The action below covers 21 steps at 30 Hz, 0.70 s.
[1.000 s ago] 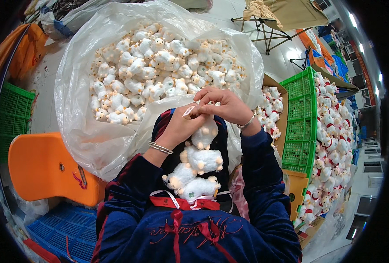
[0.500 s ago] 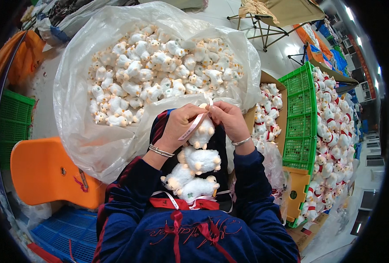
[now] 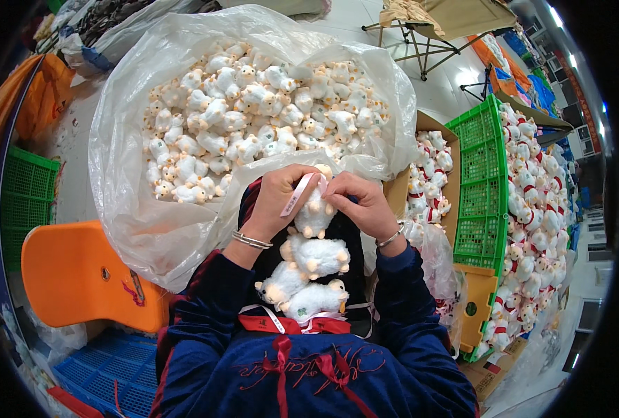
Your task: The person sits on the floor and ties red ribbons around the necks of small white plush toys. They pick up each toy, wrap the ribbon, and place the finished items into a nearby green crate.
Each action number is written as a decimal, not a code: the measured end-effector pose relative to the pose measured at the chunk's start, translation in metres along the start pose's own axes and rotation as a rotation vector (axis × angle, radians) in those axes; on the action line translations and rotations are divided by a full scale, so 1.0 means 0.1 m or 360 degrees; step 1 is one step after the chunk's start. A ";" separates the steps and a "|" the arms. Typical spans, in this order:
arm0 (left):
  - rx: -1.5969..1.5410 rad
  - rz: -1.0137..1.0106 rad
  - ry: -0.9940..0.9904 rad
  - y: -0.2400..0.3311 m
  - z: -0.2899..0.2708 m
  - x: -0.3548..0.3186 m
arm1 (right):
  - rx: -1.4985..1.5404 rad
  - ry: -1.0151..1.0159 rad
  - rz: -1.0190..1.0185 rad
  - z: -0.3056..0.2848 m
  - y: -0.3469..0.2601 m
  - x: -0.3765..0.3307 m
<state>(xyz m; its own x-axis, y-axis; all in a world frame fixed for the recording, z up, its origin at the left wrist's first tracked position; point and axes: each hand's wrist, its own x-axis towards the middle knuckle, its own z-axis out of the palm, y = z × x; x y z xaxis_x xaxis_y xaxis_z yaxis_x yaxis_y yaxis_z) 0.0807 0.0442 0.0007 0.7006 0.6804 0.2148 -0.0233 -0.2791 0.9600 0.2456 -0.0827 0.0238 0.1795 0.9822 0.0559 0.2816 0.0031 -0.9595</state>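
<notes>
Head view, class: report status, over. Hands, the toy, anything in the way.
Left hand and right hand both pinch a pink ribbon on a white plush sheep. Three more sheep on lap. Nothing obstructing.

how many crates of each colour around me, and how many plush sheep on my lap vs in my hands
Green crates: 2 (second)
Blue crates: 1
Plush sheep on lap: 3
Plush sheep held by left hand and right hand: 1
Total: 7

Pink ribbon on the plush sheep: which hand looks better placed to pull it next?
Left, probably. The left hand already pinches the pink ribbon above the plush sheep, while the right hand grips the sheep's top, steadying it.
</notes>
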 end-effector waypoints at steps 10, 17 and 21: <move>-0.0003 0.0283 0.0198 -0.10 0.15 -0.08 | 0.0152 0.0007 0.0462 -0.02 -0.01 0.20; -0.0038 0.0330 0.0168 -0.15 0.13 -0.13 | -0.0761 0.0152 -0.0021 0.16 -0.16 0.32; -0.0069 0.0366 0.0109 -0.16 0.12 -0.15 | -0.0880 0.0080 -0.0248 0.18 -0.08 0.30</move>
<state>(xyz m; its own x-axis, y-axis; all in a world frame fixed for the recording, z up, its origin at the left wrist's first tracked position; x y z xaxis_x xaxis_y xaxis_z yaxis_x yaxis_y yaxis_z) 0.0790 0.0307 -0.0202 0.6234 0.6471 0.4389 -0.2084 -0.4035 0.8909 0.2314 -0.0502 0.0277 0.1369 0.9678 0.2111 0.7568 0.0353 -0.6527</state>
